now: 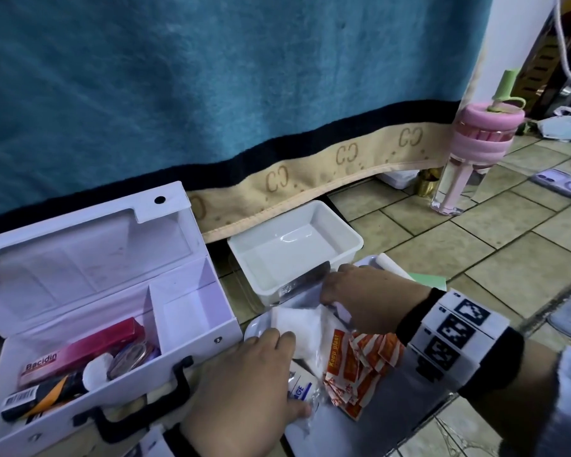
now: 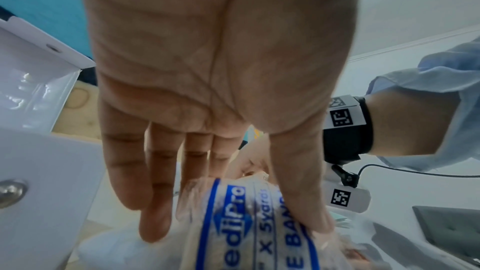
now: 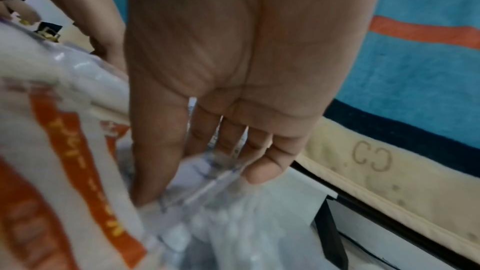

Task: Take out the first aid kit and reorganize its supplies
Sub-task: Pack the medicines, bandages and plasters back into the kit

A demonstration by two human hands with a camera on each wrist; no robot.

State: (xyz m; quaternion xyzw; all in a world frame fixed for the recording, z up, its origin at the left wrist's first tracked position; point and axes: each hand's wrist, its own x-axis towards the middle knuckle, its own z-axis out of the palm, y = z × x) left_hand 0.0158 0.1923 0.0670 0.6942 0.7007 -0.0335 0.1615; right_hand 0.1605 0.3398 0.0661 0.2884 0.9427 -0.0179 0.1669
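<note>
The white first aid kit [image 1: 89, 245] stands open on the left; a pink Bacidin box [image 1: 86, 351], an orange-black tube [image 1: 47, 395] and a tin lie in it. To its right, supplies are piled on a flat white tray [image 1: 254, 328]. My left hand [image 1: 287, 372] [image 2: 233, 213] holds a wrapped bandage roll [image 1: 302, 384] [image 2: 246, 223] between thumb and fingers. Its fingertips touch a white gauze pack [image 1: 307, 324]. My right hand [image 1: 330, 291] [image 3: 205, 182] pinches a clear plastic bag [image 3: 221, 223] at the pile's far side. Orange plaster packets [image 1: 353, 367] [image 3: 64, 151] lie between the hands.
An empty white plastic bin [image 1: 294, 249] sits behind the pile. A blue blanket [image 1: 211, 77] hangs across the back. On the tiled floor [image 1: 475, 242] stand a pink water bottle [image 1: 475, 150] and, at the far right, a phone [image 1: 561, 181].
</note>
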